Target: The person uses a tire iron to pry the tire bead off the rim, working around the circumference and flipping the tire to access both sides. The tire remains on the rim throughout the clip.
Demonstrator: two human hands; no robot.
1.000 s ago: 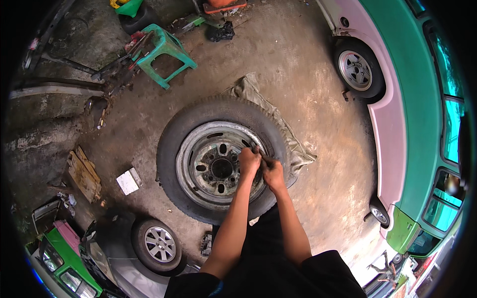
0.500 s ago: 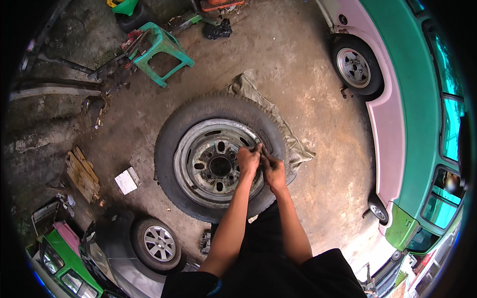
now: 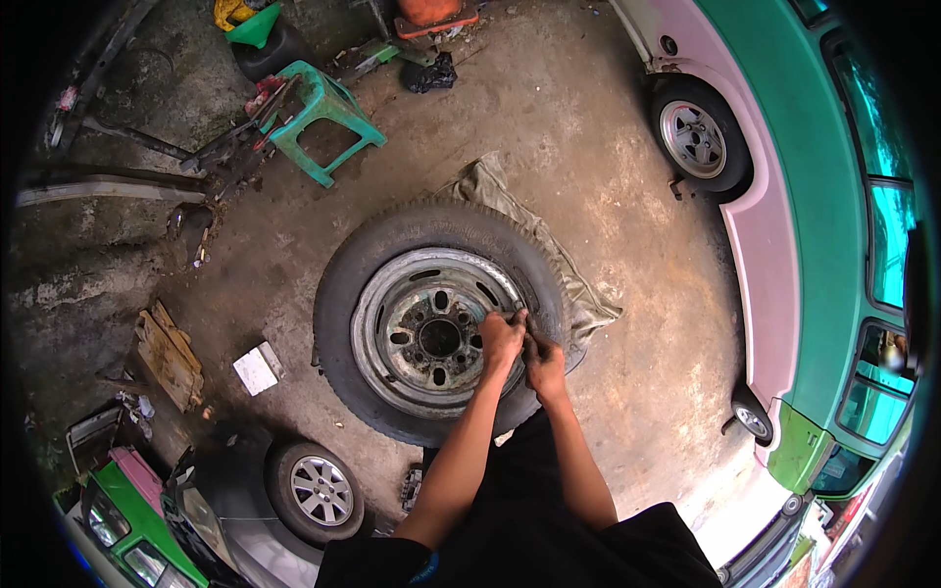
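Note:
A black tire [image 3: 345, 343] on a worn grey steel wheel rim [image 3: 377, 372] lies flat before me, tread partly over a crumpled khaki cloth [image 3: 583, 302]. My left hand [image 3: 501, 339] is closed over the right side of the rim, its fingertips pinched near the rim's edge. Close beside it, my right hand [image 3: 544, 368] is also closed, with thumb and fingers at the border of rim and tire. The fingertips of both hands nearly meet and look dark with grime. Whatever lies between them is too small to make out.
A green plastic stool [image 3: 328, 113] with items on it stands at the far left. A pink and green van [image 3: 765, 245] is along the right. A dark car's wheel [image 3: 321, 490] is at the lower left, near a white box [image 3: 257, 369] and wood pieces [image 3: 169, 355].
The view has shifted slightly, so the tire and floor sit a little lower in the picture. Both hands stay closed at the same part of the rim.

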